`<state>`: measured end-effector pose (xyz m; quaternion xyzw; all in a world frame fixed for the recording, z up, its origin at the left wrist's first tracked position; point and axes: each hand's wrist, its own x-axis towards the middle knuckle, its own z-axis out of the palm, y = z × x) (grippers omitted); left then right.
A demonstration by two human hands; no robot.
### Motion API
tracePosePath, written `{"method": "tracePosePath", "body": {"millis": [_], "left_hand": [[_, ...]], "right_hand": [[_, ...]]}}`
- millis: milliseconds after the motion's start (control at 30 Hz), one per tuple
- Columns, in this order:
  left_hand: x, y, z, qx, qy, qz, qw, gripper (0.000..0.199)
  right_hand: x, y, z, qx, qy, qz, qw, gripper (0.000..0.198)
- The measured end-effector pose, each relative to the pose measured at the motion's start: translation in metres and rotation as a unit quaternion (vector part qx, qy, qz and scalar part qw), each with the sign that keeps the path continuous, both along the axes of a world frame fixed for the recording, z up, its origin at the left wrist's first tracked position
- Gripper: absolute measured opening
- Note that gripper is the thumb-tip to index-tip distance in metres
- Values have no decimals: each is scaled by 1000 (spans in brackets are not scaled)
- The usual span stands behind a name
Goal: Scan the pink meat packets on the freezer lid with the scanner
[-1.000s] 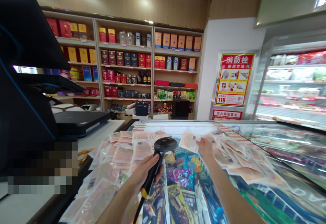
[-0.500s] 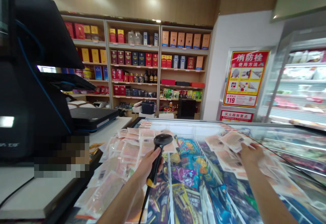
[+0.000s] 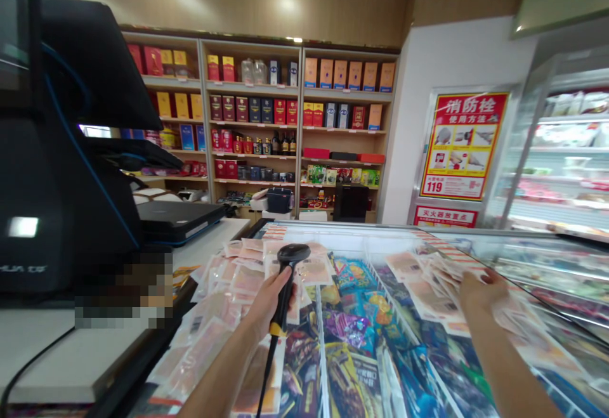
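My left hand (image 3: 273,300) is wrapped around the black handle of a barcode scanner (image 3: 285,288), its head up and its cable hanging down. Beneath and left of it lies a spread of flat, clear plastic packets (image 3: 228,278) with pale pinkish contents. My right hand (image 3: 483,291) is closed at the edge of a flat packet (image 3: 442,275), which is tilted and slightly blurred. More such packets (image 3: 423,297) with barcode labels lie under and around that hand. The fingertips of the right hand are partly hidden.
Below is a glass-topped freezer with colourful bagged goods (image 3: 349,329) and white wire dividers (image 3: 321,354). A black checkout terminal (image 3: 61,151) stands on the white counter (image 3: 109,348) at left. Shelves of boxes (image 3: 252,110) and a red fire-hydrant sign (image 3: 464,145) are behind.
The scanner in my left hand has shifted slightly left and up. My right hand has moved a little right, and the packet at its fingers has tilted. The view has shifted slightly.
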<state>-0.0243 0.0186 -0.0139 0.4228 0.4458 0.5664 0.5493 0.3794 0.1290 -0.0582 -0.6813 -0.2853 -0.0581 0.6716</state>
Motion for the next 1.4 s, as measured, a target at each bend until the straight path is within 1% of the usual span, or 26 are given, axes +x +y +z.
{"method": "tracePosePath", "body": {"millis": [33,100,200,233,300,333,367,433,500,667,733,800,867,967,1033,1100,1233,1333,1400], "left_hand": [[-2,0,1,-2,3,6,1000,35],[-5,1,0,-4,5,18,1000,35],[-7,3,-1,1,3,23,1000,35],[-8,4,-2,1,4,22,1000,35],[-8,5,-2,0,7,24,1000,35],[-9,5,-2,-3,8,27,1000,35],[-9,5,-2,-5,7,30,1000,36],[-10,6,-2,-10,1,36,999,37],[-10,7,-2,-13,-5,38,999,38],[-11,8,-2,-12,-6,35,999,38],[-10,8,-2,-10,-11,33,999,38],[-9,8,-2,-8,-17,30,999,37],[-9,7,-1,-7,-19,28,999,36],[-8,6,0,-6,-16,22,1000,35],[-8,4,1,-3,-14,10,1000,35],[-7,3,1,0,-14,-7,1000,35],[-2,1,1,-2,-24,-48,999,36],[1,-1,2,-2,-40,-83,996,39],[3,-3,2,-2,-49,-103,993,40]], "right_hand": [[-7,-1,2,-11,10,-5,1000,55],[-27,-4,7,-38,11,19,999,49],[-74,-9,13,-89,-49,126,987,39],[-93,-10,14,-135,-90,182,970,41],[-131,-11,13,-169,-122,241,948,38],[-150,-11,11,-211,-167,284,920,40],[-167,-10,9,-253,-213,313,890,42],[-197,-7,4,-274,-237,336,869,39],[-220,-5,0,-291,-246,341,859,38],[-255,0,-2,-374,-302,294,826,54],[-263,1,-1,-392,-317,281,817,57],[-267,3,0,-397,-312,275,818,57],[-269,5,-1,-386,-282,279,833,51],[-266,9,-3,-332,-200,314,866,38],[-258,11,-4,-296,-161,343,877,26],[-245,13,-3,-267,-139,356,885,20],[-210,11,-4,-211,-79,374,900,24],[-191,8,-8,-186,-36,394,899,26],[-184,6,-12,-174,-11,404,898,26]]}}
